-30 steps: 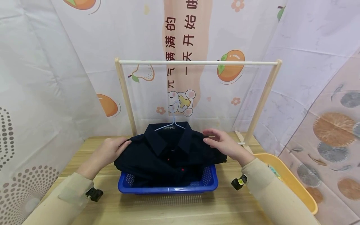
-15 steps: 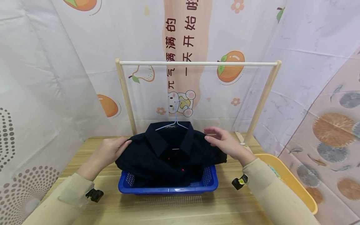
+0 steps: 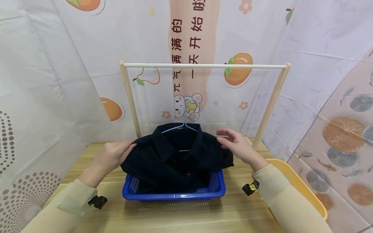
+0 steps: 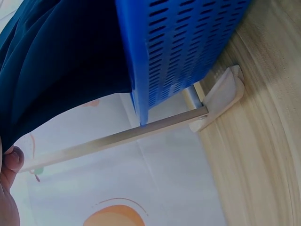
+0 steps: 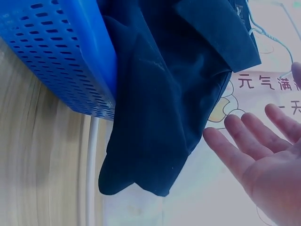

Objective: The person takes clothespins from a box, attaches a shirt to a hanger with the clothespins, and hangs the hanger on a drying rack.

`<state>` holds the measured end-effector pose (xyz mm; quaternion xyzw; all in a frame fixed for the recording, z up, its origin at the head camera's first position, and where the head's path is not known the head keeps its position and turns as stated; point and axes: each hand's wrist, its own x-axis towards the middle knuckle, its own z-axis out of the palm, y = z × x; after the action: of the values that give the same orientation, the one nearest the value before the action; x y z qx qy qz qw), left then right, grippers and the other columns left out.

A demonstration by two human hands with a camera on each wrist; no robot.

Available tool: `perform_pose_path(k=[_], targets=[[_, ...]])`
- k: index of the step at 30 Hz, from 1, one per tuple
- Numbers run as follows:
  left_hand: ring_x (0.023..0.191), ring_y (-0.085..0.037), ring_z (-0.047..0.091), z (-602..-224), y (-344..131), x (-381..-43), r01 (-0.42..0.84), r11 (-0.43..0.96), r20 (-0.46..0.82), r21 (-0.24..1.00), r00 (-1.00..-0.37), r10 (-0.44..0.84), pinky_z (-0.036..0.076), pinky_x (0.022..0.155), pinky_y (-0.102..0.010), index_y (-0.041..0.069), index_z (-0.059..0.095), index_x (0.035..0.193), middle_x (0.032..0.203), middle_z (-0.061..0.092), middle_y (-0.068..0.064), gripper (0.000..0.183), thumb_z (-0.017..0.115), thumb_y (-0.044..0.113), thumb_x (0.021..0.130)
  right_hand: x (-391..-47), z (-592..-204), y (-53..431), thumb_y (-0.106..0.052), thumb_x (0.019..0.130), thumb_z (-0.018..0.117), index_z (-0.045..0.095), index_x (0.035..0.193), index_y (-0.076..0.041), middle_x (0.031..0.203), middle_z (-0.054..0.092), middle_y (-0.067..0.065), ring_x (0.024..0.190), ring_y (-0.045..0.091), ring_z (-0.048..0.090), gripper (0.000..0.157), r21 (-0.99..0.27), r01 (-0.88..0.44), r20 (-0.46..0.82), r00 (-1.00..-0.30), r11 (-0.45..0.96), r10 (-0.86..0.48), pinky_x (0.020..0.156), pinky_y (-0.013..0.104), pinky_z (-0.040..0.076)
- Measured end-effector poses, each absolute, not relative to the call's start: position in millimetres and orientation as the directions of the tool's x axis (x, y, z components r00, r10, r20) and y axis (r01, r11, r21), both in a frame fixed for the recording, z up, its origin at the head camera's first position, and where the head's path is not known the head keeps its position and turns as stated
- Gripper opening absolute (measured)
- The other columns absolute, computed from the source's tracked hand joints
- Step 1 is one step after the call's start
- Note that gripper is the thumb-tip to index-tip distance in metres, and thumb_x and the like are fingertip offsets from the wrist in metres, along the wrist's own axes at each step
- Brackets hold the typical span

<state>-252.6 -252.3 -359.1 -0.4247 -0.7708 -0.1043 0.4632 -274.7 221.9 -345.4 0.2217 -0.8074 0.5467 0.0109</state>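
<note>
A dark collared shirt [image 3: 172, 171] lies draped over and in a blue plastic basket [image 3: 175, 196]. Inside its collar sits a thin pale wire hanger [image 3: 185, 123], the hook standing up behind. With thumb and fingers, my left hand [image 3: 116, 154] pinches the shirt's shoulder at the left; the left wrist view catches the thumb [image 4: 14, 159] at the fabric's edge. My right hand [image 3: 236, 145] hovers beside the other shoulder, fingers spread and relaxed. In the right wrist view its fingers [image 5: 254, 139] hold nothing, and one fingertip comes close to the cloth; contact there is unclear.
Behind the basket stands a rack with wooden posts [image 3: 130, 97] and a white crossbar [image 3: 204, 65]. A yellow tray [image 3: 303, 184] is at the right, partly behind the right sleeve. Everything stands on a wood-grain table [image 3: 175, 220], with printed curtains [image 3: 87, 81] around it.
The hanger's hook has shifted right and slightly up, and the collar has risen a little. My right hand has moved slightly right, away from the shirt. The left hand keeps its grip.
</note>
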Motion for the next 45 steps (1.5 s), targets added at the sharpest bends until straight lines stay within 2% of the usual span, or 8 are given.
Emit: perform_pose_path(k=[4, 14, 19, 27, 35, 40, 45], targets=[[0.043, -0.014, 0.046, -356, -250, -250, 0.741, 0.619, 0.804, -0.261, -0.187, 0.564, 0.044, 0.040, -0.033, 0.006, 0.055, 0.077, 0.055, 0.043, 0.004, 0.040, 0.048, 0.027, 0.110, -275, -346, 226, -0.025, 0.104, 0.063, 0.051, 0.142, 0.001, 0.143, 0.055, 0.019, 0.127, 0.034, 0.057, 0.047, -0.878, -0.366, 0.254, -0.902, 0.308, -0.348, 0.094, 0.044, 0.054], [0.041, -0.013, 0.040, -346, -244, -251, 0.732, 0.595, 0.830, -0.332, -0.072, 0.552, 0.038, 0.036, -0.031, 0.004, 0.054, 0.077, 0.055, 0.038, 0.004, 0.039, 0.049, 0.025, 0.110, -271, -338, 237, -0.023, 0.105, 0.060, 0.049, 0.143, 0.004, 0.145, 0.051, 0.025, 0.128, 0.038, 0.055, 0.048, -0.879, -0.368, 0.263, -0.905, 0.303, -0.336, 0.093, 0.043, 0.055], [0.040, -0.015, 0.044, -344, -241, -251, 0.729, 0.595, 0.836, -0.339, -0.057, 0.546, 0.041, 0.036, -0.032, 0.003, 0.058, 0.078, 0.054, 0.042, 0.002, 0.040, 0.050, 0.025, 0.110, -269, -335, 245, -0.022, 0.105, 0.060, 0.048, 0.143, 0.005, 0.145, 0.051, 0.024, 0.130, 0.042, 0.053, 0.048, -0.880, -0.371, 0.273, -0.906, 0.297, -0.323, 0.092, 0.041, 0.055], [0.042, -0.018, 0.050, -342, -236, -251, 0.728, 0.592, 0.836, -0.347, -0.046, 0.547, 0.045, 0.037, -0.034, 0.001, 0.060, 0.081, 0.057, 0.051, -0.002, 0.037, 0.051, 0.024, 0.109, -264, -330, 257, -0.022, 0.106, 0.059, 0.048, 0.143, 0.006, 0.143, 0.051, 0.025, 0.128, 0.045, 0.053, 0.048, -0.877, -0.374, 0.284, -0.910, 0.301, -0.304, 0.089, 0.029, 0.056], [0.047, -0.022, 0.059, -339, -229, -251, 0.748, 0.574, 0.841, -0.334, -0.038, 0.539, 0.051, 0.042, -0.038, -0.002, 0.066, 0.087, 0.065, 0.063, -0.007, 0.035, 0.053, 0.023, 0.108, -262, -329, 272, -0.022, 0.105, 0.060, 0.047, 0.143, 0.008, 0.143, 0.051, 0.026, 0.123, 0.028, 0.060, 0.050, -0.879, -0.364, 0.289, -0.920, 0.307, -0.264, 0.088, 0.028, 0.055], [0.052, -0.025, 0.064, -339, -226, -251, 0.750, 0.570, 0.845, -0.337, -0.027, 0.535, 0.054, 0.045, -0.040, -0.004, 0.068, 0.090, 0.071, 0.068, -0.011, 0.034, 0.054, 0.022, 0.108, -261, -329, 280, -0.028, 0.106, 0.059, 0.047, 0.144, 0.005, 0.144, 0.051, 0.024, 0.116, 0.009, 0.061, 0.051, -0.865, -0.359, 0.283, -0.926, 0.349, -0.252, 0.090, 0.032, 0.056], [0.052, -0.026, 0.065, -340, -221, -252, 0.755, 0.561, 0.846, -0.339, -0.016, 0.533, 0.054, 0.045, -0.040, -0.003, 0.068, 0.090, 0.071, 0.069, -0.011, 0.032, 0.056, 0.021, 0.107, -258, -329, 289, -0.026, 0.106, 0.058, 0.046, 0.144, 0.006, 0.143, 0.051, 0.025, 0.114, 0.007, 0.061, 0.051, -0.864, -0.359, 0.285, -0.927, 0.352, -0.245, 0.090, 0.033, 0.056]])
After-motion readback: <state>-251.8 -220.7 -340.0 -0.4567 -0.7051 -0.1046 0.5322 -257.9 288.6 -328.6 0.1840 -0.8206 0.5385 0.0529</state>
